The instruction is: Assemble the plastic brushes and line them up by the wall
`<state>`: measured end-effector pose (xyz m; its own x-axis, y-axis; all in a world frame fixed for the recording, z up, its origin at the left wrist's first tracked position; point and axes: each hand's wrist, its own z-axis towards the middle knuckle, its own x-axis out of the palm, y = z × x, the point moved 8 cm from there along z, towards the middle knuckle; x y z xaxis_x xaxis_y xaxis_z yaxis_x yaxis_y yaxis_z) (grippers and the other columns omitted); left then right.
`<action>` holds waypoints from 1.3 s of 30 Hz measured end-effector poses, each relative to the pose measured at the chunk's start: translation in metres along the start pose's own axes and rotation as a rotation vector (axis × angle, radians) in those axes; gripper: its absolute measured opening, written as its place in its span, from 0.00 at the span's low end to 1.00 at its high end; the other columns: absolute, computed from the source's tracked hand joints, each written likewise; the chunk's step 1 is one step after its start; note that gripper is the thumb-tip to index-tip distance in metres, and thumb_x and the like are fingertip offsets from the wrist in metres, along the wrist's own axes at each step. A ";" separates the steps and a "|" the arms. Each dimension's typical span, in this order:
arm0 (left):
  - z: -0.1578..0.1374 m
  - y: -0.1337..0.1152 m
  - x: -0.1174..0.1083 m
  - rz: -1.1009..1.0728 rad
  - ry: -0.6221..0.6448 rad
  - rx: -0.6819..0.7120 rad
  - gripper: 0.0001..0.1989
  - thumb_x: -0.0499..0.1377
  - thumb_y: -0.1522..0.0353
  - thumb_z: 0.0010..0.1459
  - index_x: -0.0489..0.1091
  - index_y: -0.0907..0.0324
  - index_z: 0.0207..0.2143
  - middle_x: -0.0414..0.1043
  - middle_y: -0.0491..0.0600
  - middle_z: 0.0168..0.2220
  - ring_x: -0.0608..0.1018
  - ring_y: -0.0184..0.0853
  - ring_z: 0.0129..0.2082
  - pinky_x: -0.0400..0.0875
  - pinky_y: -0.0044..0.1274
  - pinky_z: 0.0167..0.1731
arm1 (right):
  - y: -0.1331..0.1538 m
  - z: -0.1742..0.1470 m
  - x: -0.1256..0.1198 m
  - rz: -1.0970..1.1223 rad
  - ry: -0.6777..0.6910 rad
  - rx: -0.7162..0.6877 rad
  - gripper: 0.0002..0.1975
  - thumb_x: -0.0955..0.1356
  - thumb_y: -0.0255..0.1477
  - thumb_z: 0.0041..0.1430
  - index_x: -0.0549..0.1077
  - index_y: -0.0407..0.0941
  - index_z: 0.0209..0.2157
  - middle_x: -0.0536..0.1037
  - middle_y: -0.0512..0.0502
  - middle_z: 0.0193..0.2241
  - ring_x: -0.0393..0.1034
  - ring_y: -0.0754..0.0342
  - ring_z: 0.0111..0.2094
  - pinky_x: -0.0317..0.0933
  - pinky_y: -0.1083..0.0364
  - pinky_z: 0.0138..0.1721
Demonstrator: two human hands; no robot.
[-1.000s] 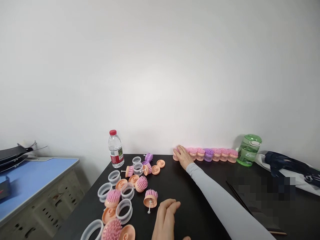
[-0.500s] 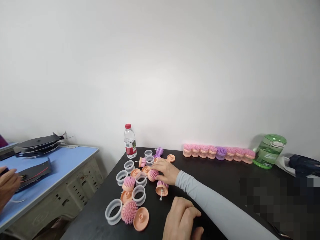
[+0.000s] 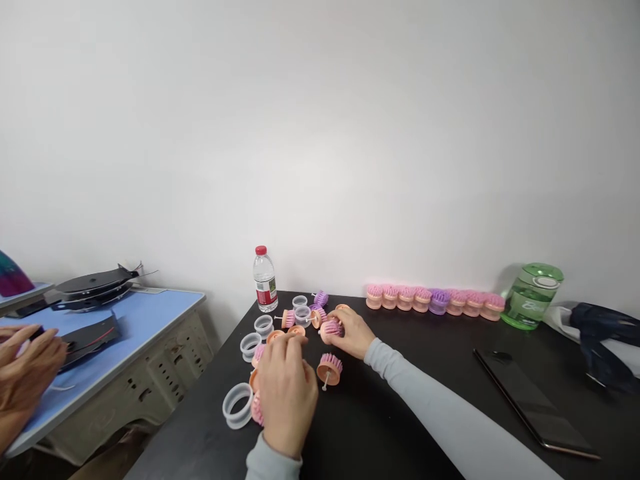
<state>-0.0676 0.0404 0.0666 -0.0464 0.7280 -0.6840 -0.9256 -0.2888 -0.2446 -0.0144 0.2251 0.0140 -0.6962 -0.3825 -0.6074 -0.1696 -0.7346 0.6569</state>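
Observation:
My right hand point(image 3: 354, 335) pinches a round brush head point(image 3: 330, 330) with pink bristles and a peach base, tilted on its side above the black table. My left hand point(image 3: 287, 393) is lowered over the cluster of parts, its fingers bent and close together; the fingertips, and anything in them, are hidden. Around it lie a large translucent ring point(image 3: 237, 405), a smaller ring point(image 3: 250, 347) and a partly covered pink brush head point(image 3: 257, 408). Between my hands stands another pink brush head point(image 3: 330, 369) with a pale pin sticking out of its base.
Finished-looking brushes point(image 3: 433, 301) line the wall. A water bottle point(image 3: 265, 280) stands at the back left, a green canister point(image 3: 531, 297) at the back right. A phone-like dark slab point(image 3: 533, 403) lies to the right. Another person's hands point(image 3: 27, 373) work at a blue table point(image 3: 165, 313).
My left hand has moved up and left, over the rings and brush heads. My right hand has shifted right, bringing the pink brush head away from the cluster.

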 end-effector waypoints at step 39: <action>-0.056 -0.066 0.089 -1.492 0.713 -0.348 0.23 0.72 0.58 0.44 0.73 0.56 0.41 0.73 0.48 0.37 0.74 0.37 0.38 0.69 0.26 0.38 | 0.047 -0.183 -0.100 0.274 -0.210 0.048 0.21 0.69 0.19 0.51 0.70 0.47 0.48 0.69 0.39 0.52 0.70 0.46 0.50 0.68 0.50 0.47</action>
<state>0.0099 0.0895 -0.0168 0.9857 0.0952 0.1388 0.1227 0.1580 -0.9798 0.1752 0.1265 0.0241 -0.8479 -0.4346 -0.3038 0.0142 -0.5914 0.8063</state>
